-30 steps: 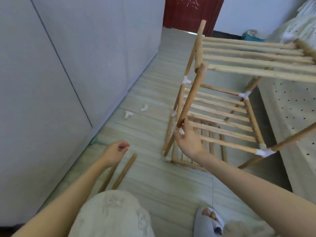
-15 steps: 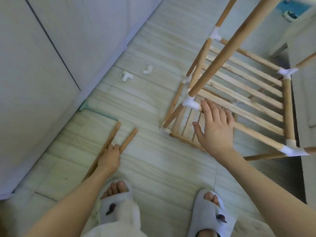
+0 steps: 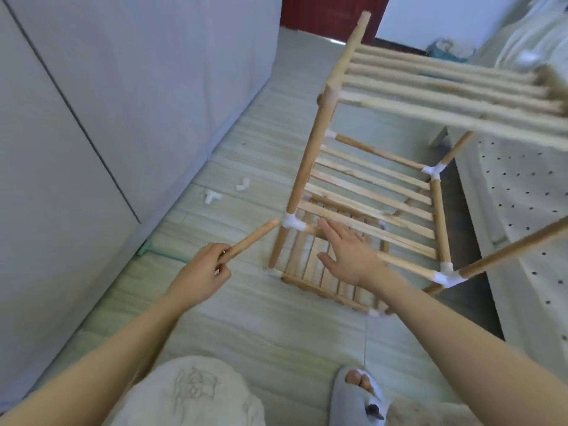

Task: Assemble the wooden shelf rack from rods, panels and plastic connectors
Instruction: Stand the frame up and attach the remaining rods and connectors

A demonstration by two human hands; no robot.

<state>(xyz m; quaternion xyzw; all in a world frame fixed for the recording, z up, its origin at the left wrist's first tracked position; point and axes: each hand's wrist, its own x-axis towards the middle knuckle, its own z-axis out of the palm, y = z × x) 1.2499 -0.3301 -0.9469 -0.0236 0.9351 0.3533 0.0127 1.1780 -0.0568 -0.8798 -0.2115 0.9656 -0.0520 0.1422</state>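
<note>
A partly built wooden shelf rack (image 3: 372, 192) stands on the floor, with slatted panels at three levels joined by white plastic connectors. My left hand (image 3: 199, 272) grips a loose wooden rod (image 3: 250, 239), whose far tip points at the near-left white connector (image 3: 292, 222). My right hand (image 3: 347, 253) lies with fingers straight on the front rail of the middle panel, just right of that connector. Another connector (image 3: 447, 276) joins the rail's right end.
Two loose white connectors (image 3: 212, 198) (image 3: 242, 185) lie on the tiled floor near the grey cabinet wall (image 3: 123, 103). A bed with a dotted cover (image 3: 528, 210) runs along the right. A slippered foot (image 3: 359, 395) is at the bottom.
My left hand picked a rod off the floor and raised it toward the rack's near-left connector. The camera tilted back up. My right hand stayed on the middle rail.
</note>
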